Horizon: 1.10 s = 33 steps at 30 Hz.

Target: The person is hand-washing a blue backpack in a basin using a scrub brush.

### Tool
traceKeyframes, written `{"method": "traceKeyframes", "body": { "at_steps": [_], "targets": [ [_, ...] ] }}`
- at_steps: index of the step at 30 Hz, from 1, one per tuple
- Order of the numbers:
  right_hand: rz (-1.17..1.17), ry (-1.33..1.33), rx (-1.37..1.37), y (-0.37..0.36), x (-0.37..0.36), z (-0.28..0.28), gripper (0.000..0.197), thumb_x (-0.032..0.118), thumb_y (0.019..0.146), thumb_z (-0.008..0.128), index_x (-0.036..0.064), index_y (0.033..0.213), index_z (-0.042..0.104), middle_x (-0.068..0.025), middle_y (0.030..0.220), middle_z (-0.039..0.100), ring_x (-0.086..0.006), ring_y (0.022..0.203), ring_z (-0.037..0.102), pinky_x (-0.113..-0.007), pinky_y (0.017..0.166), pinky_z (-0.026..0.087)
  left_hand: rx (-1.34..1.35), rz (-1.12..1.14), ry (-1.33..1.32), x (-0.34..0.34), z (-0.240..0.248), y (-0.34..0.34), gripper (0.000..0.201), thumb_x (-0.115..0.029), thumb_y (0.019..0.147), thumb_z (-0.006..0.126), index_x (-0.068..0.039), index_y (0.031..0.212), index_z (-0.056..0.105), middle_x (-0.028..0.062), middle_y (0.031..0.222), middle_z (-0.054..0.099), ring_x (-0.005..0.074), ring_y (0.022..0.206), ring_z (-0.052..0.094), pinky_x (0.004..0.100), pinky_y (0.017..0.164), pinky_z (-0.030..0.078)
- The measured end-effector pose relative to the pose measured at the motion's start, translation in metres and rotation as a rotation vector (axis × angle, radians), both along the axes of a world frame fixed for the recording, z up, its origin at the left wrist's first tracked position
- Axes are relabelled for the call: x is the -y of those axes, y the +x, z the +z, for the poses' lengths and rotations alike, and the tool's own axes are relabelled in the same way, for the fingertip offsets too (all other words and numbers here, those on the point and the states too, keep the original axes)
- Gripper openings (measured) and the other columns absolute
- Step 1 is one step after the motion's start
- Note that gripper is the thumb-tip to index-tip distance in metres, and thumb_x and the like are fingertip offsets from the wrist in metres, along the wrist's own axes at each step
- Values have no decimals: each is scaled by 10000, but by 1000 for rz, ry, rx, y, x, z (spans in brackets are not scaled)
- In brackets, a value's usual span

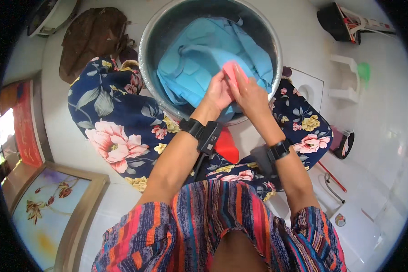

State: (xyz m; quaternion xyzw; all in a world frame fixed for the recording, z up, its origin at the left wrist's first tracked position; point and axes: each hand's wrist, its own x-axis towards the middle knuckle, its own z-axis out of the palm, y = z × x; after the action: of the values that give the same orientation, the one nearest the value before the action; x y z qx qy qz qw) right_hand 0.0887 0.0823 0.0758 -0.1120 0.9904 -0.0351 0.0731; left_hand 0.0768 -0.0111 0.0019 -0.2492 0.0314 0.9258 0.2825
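A light blue fabric bag (199, 68) with straps lies crumpled in a round metal basin (150, 34) between my knees. Over it, my right hand (250, 96) is closed around a small pink block (230, 66), which looks like a bar of soap. My left hand (218, 93) is right beside it, palm partly up, its fingers curled and meeting the right hand. Whether the left fingers also grip the pink block or a fold of the bag is hidden. A blue strap or panel runs up to both hands.
A brown bag or cloth (93, 38) lies on the floor at the far left. A white plastic stool (344, 79) and a black-and-white object (344, 22) are at the right. A framed picture (54, 204) leans at the lower left. Something red (226, 147) sits between my legs.
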Motion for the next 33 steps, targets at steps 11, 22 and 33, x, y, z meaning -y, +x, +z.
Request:
{"method": "traceKeyframes", "body": {
  "at_steps": [11, 22, 33],
  "targets": [
    [-52, 10, 180, 45, -49, -10, 560, 401, 835, 495, 247, 1339, 306, -166, 699, 535, -355, 539, 572, -435, 469, 461, 76, 40, 100, 28, -12, -11, 350, -255, 875, 482, 11, 1104, 485, 174, 1105, 550, 309, 1048, 514, 459, 954, 363],
    [112, -21, 16, 35, -2, -22, 542, 371, 828, 515, 242, 1325, 344, -145, 692, 539, -311, 504, 561, -419, 422, 449, 29, 71, -71, 55, -6, -28, 311, -238, 888, 472, -6, 1096, 485, 166, 1107, 551, 286, 1029, 534, 443, 939, 387],
    [57, -120, -152, -3, 31, -21, 492, 412, 822, 515, 233, 1271, 424, -127, 643, 520, -319, 472, 552, -417, 407, 446, 10, 122, -211, 43, -15, -15, 306, -237, 897, 427, -4, 1083, 493, 143, 1044, 576, 280, 988, 548, 432, 922, 401]
  ]
}}
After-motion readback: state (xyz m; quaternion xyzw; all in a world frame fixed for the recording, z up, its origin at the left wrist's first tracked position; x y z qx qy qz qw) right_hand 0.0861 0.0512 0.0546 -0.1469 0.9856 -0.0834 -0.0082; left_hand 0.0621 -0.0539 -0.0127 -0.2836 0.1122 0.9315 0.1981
